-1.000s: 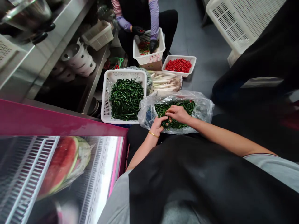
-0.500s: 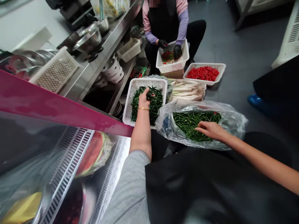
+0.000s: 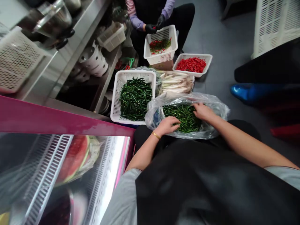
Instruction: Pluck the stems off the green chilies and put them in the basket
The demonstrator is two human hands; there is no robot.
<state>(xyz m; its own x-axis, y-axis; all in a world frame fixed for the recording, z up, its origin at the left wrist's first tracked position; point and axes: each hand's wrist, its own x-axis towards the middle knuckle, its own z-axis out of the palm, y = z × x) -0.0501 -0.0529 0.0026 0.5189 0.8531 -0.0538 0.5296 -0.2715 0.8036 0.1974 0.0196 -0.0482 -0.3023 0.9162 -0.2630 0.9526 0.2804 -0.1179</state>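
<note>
A clear plastic bag [image 3: 150, 117] lies open across my lap, filled with thin green chilies [image 3: 187, 123]. At the bag's near left side my left hand [image 3: 169, 124] rests over the chilies with its fingers apart and a gold bracelet at the wrist. My right hand [image 3: 203, 112] reaches in from the right, its fingers curled into the far side of the heap; its fingertips are partly hidden among the chilies. Left of the bag, a white perforated basket [image 3: 112, 106] holds a pile of dark green chilies [image 3: 136, 98].
Opposite me a person in black gloves [image 3: 154, 26] works over a white basket [image 3: 161, 57] with red and green bits. Beside it stand a tray of red chilies [image 3: 191, 64] and a bundle of scallions [image 3: 178, 82]. A pink-framed glass case [image 3: 58, 115] borders my left.
My left hand has moved right, from the basket of dark green chilies to the bag. My right hand has shifted toward the far side of the heap. The view has swung slightly.
</note>
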